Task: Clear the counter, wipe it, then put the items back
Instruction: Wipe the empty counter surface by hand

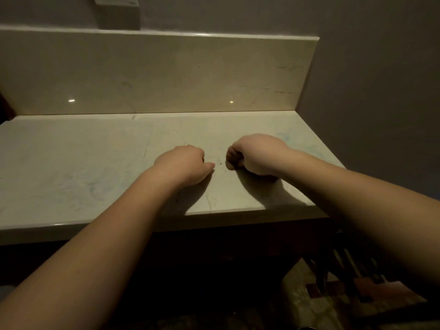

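Pale marble counter (faint veins) — both fists resting on it.

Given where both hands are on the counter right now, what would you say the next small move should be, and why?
Probably lift both hands away to fetch a cloth: the left hand and right hand rest curled on the marble counter, neither visibly holding anything, and no items or cloth show on it.

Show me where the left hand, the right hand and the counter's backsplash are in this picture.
left hand (184,166): head view, on the back of the hand.
right hand (256,154): head view, on the back of the hand.
backsplash (166,72): head view, on the bare middle of its stone face.
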